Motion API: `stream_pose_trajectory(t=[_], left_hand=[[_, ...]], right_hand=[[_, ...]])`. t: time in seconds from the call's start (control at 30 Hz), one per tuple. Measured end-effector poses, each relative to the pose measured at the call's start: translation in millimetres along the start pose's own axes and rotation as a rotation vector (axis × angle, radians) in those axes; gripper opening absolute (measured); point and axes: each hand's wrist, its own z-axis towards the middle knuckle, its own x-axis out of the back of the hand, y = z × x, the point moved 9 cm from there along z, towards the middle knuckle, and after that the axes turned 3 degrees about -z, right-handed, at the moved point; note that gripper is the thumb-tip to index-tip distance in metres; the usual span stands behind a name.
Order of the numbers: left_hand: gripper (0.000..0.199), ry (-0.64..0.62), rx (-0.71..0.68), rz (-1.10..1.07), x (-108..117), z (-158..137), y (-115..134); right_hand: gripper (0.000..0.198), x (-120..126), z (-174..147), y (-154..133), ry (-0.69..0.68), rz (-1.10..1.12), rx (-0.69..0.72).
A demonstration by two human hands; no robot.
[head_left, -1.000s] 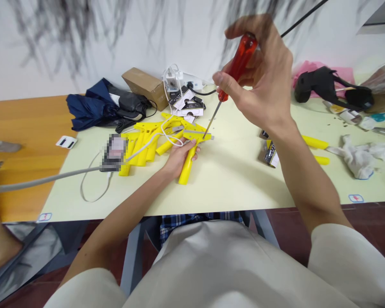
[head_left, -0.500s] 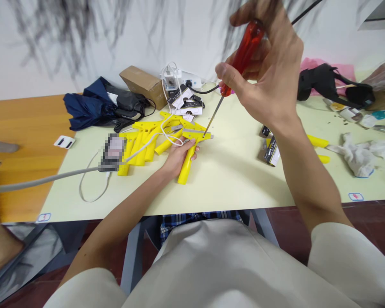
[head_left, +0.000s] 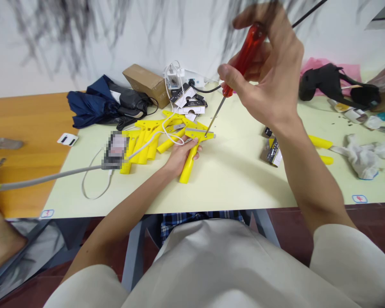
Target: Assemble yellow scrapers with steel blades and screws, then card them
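Yellow scraper (head_left: 190, 163), left grip (head_left: 179, 157) apparently around upper handle (head_left: 194, 152)

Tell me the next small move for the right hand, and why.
I'd probably give the red screwdriver a small turn with the right hand: its tip appears to meet the head of the yellow tool, and the left hand grips that tool just below. Whether a screw sits under the tip is too small to tell.
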Motion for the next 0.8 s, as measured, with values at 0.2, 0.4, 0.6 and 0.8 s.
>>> stream_pose_trajectory(t=[0.2, 0.4, 0.6, 0.8], left_hand=[[0.034, 0.003, 0.0, -0.012, 0.8, -0.9, -0.2], [0.033, -0.002, 0.004, -0.015, 0.1, -1.2, 0.3], [0.037, 0.003, 0.011, -0.006, -1.1, -1.3, 0.4], [0.037, -0.005, 0.013, -0.013, -2.2, -1.5, 0.6]], right_hand=[[0.042, 1.2, 2.3, -0.8, 0.002, -0.011, 0.043], [0.05, 3.6, 0.4, -5.0, 0.034, 0.006, 0.105], [0.043, 0.2, -1.3, -8.3, -0.014, -0.02, 0.034], [0.043, -0.9, -1.1, -14.3, -0.051, 0.014, -0.02]])
